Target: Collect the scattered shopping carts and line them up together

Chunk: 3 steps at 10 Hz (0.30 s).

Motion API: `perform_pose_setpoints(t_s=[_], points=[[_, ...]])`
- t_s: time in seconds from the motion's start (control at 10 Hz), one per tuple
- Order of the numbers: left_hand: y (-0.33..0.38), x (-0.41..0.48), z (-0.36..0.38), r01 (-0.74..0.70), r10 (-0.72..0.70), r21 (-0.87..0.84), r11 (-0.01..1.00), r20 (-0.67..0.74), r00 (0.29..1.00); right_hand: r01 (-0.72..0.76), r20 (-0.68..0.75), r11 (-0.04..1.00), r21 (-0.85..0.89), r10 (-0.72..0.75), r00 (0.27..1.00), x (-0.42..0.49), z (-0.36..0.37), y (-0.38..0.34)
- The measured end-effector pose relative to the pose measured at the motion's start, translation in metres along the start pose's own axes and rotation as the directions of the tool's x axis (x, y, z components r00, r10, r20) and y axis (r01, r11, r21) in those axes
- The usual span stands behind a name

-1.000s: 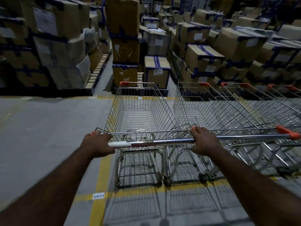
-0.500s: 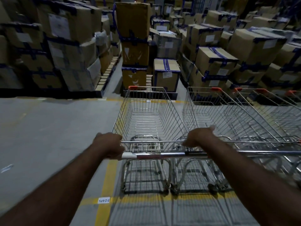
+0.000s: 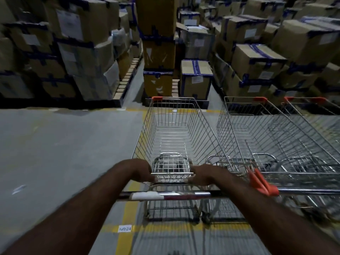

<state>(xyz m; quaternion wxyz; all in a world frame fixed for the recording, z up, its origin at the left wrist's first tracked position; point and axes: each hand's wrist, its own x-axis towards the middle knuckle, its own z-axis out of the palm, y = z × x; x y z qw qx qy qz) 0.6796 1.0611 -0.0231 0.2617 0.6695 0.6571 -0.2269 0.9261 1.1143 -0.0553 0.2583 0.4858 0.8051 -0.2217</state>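
Warehouse floor (image 3: 64, 153) | left hand (image 3: 137, 171), right hand (image 3: 204, 174): fingers curled round cart (image 3: 176, 129) rear rim | step: likely aligning beside parked row (image 3: 276, 137) | next: square up

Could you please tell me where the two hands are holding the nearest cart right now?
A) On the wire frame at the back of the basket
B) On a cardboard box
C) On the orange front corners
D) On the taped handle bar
A: the left hand and the right hand curl their fingers over the wire frame at the back of the cart, while the taped handle bar lies bare, nearer the person.
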Motion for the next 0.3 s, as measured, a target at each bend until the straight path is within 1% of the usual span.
perform_pose_setpoints(t_s=[0.1,0.2,0.3], points=[[0.0,0.021,-0.011,-0.049,0.048,0.003,0.999,0.039,0.998,-0.028,0.113,0.998,0.059,0.022,0.993,0.003,-0.012,-0.004],[0.005,0.044,-0.031,-0.132,0.13,0.013,0.991,0.089,0.988,-0.108,0.128,0.983,0.145,0.09,0.988,0.002,-0.018,-0.006],[0.008,0.068,-0.06,-0.276,0.278,0.099,0.956,-0.004,0.961,-0.226,0.052,0.952,0.209,0.22,0.974,0.01,-0.029,-0.012]])
